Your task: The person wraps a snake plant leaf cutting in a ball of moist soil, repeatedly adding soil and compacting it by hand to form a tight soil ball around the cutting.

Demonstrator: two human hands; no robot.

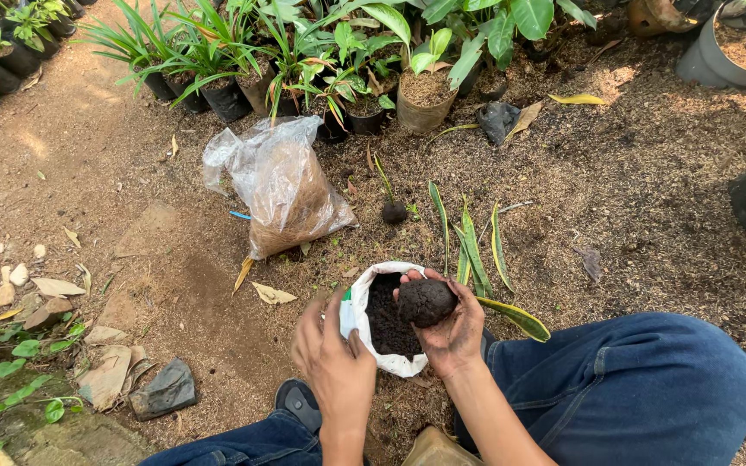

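Note:
My right hand (452,332) is cupped palm up around a dark ball of soil (426,301), held just over the open mouth of a small white bag (357,318) filled with dark soil. My left hand (331,361) grips the left edge of that white bag. The bag rests on the ground between my knees in blue jeans. Just beyond the bag lie several long green-and-yellow striped leaves (473,255) on the ground.
A clear plastic bag of brown husk (285,188) lies to the upper left. A small seedling with a soil ball (393,210) sits beyond. Potted plants (218,65) line the back. A brown pot of soil (425,97) and grey tub (723,52) stand farther off. Stones and dry leaves lie left.

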